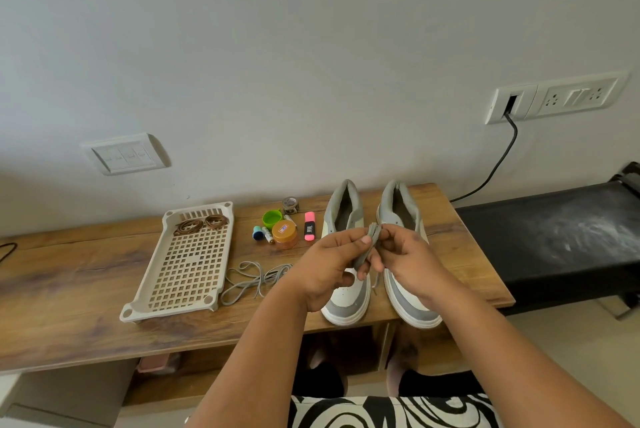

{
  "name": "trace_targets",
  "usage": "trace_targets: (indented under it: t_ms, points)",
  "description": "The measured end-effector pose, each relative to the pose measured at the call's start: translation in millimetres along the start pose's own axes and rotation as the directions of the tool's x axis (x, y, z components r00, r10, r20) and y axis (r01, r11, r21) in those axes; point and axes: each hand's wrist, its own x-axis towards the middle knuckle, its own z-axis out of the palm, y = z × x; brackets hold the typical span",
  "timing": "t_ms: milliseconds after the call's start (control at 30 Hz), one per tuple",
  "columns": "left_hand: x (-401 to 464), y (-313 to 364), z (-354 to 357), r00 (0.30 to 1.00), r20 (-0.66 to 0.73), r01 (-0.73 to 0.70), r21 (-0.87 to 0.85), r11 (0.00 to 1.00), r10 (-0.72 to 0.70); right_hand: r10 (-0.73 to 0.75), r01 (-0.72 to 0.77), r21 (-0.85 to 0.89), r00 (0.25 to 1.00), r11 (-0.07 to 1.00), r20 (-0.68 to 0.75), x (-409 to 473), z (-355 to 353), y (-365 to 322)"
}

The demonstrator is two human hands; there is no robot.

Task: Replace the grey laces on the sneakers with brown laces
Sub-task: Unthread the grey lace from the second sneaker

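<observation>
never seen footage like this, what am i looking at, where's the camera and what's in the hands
There is no machine here. It is one picture from a camera worn on a person's head, looking forward and down at their own bare arms.

The left hand and right hand together hold a bunched grey lace above two grey and white sneakers, whose eyelets, where visible, look empty.

On the wooden table lies a second grey lace, loose. To its left a cream perforated tray holds two coiled brown laces. Behind are small items: a pink highlighter, an orange-lidded jar, a green cap and a battery.
</observation>
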Motion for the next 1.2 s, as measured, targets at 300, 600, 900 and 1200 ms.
trace_targets:
  t_ms: [300, 600, 900, 1200]
  points:
    - [5, -1, 2, 0.958, -0.27, -0.14, -0.138, 0.981, 0.099, -0.011, 0.023, -0.082, 0.99, 0.996, 0.143, -4, 21, 3]
    - [11, -16, -4, 0.955, -0.193, -0.062, 0.611, 0.789, 0.225, 0.167, -0.196, 0.087, 0.948, 0.977, 0.269, -10, -2, -22]
    - [11, -13, 11, 0.998, 0.027, -0.058, 0.722, 0.689, 0.056, 0.406, -0.408, 0.665, 0.898, 0.626, 0.169, 0, -44, -23]
    - [3, -6, 11, 0.999, 0.034, -0.004, 0.387, 0.922, -0.009, 0.429, -0.368, 0.563, 0.903, 0.74, 0.026, 5, -39, -13]
